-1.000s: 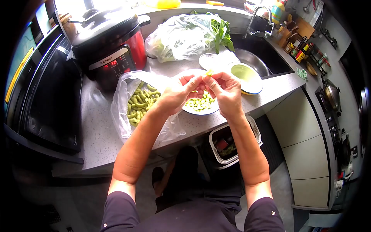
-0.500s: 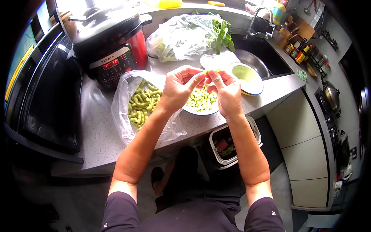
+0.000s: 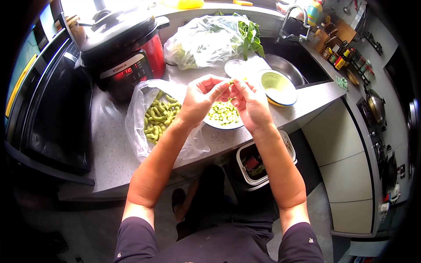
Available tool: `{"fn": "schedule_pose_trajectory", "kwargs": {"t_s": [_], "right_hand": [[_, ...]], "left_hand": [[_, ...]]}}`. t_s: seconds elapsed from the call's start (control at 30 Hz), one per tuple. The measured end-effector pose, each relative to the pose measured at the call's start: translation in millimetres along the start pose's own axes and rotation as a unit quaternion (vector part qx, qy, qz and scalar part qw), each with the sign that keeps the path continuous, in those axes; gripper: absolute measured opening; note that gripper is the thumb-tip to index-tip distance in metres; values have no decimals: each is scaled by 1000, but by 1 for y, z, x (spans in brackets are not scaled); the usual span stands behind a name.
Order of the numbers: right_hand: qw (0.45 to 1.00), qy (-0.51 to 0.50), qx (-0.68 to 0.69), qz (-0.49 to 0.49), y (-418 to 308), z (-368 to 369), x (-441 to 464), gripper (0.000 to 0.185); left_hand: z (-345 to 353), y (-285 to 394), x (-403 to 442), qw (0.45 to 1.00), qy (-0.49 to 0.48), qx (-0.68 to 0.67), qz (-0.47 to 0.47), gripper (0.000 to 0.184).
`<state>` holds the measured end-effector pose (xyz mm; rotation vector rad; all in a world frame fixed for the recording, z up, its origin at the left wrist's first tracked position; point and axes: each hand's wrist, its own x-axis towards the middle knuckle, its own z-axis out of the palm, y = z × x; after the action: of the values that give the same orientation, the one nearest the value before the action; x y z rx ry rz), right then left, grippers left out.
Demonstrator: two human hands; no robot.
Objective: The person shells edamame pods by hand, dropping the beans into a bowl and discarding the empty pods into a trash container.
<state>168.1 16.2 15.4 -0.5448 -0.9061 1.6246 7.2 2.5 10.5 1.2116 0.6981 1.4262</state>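
My left hand (image 3: 201,97) and my right hand (image 3: 251,103) meet above a bowl, thumbs and fingertips closed on a small edamame pod (image 3: 231,82). The fingers cover most of the pod. Beneath them, the white bowl (image 3: 224,127) with a blue rim holds many pale green shelled beans (image 3: 222,113). Left of my left hand, an open clear plastic bag (image 3: 137,115) contains a heap of whole edamame pods (image 3: 158,116). My left forearm passes over part of the bag.
A pressure cooker (image 3: 127,57) and a black oven (image 3: 59,114) stand at left. Behind my hands lies a bag of leafy greens (image 3: 204,41). To the right are a yellowish bowl (image 3: 278,87) and the sink (image 3: 313,68). A bin (image 3: 241,168) stands below the counter edge.
My hands have shifted slightly left, and the fingertips have come closer together around the pod. My right fingers curl lower over the bowl. The whole view has moved a little.
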Motion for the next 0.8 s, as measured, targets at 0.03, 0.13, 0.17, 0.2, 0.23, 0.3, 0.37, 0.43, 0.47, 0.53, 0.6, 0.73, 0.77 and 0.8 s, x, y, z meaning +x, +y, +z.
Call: {"fn": "schedule_pose_trajectory", "kwargs": {"t_s": [0.03, 0.13, 0.17, 0.2, 0.23, 0.3, 0.37, 0.43, 0.47, 0.53, 0.6, 0.73, 0.77, 0.8], "right_hand": [[998, 10, -29, -46, 4, 3, 1, 11], [975, 48, -153, -151, 11, 11, -2, 11], [963, 56, -187, -184, 13, 12, -2, 11], [949, 64, -221, -216, 17, 14, -2, 11], [932, 71, -255, -248, 20, 14, -2, 12], [931, 64, -261, -249, 23, 14, 0, 12], [948, 64, -220, -220, 24, 15, 2, 11], [958, 54, -199, -199, 25, 18, 0, 9], [962, 49, -188, -189, 24, 21, -1, 8], [969, 57, -167, -176, 21, 26, -2, 10], [976, 62, -140, -158, 20, 26, -3, 11], [989, 66, -70, -113, 17, 25, -3, 14], [991, 67, -51, -100, 17, 25, -4, 14], [993, 72, -47, -78, 15, 24, -4, 13]], "left_hand": [[2, 1, 0, 1000, 17, -6, -13, 24], [-9, -6, 3, 997, -50, 35, -52, 29], [-11, -8, 3, 997, -56, 21, -53, 31], [-8, -8, 3, 997, -61, 7, -53, 33], [-5, -7, 3, 996, -67, -8, -54, 35], [0, -5, -2, 997, -35, -20, -59, 32], [5, -5, -3, 995, 4, -61, -81, 30], [5, -4, -5, 993, 26, -65, -94, 27], [5, -3, -5, 992, 36, -66, -100, 26], [1, -7, -2, 997, 1, -30, -68, 25], [1, -7, -2, 999, -32, 9, -22, 24], [7, 0, -5, 993, -63, 84, 62, 23], [8, 1, -6, 990, -63, 100, 72, 23], [7, -1, -5, 986, -61, 132, 83, 23]]}}
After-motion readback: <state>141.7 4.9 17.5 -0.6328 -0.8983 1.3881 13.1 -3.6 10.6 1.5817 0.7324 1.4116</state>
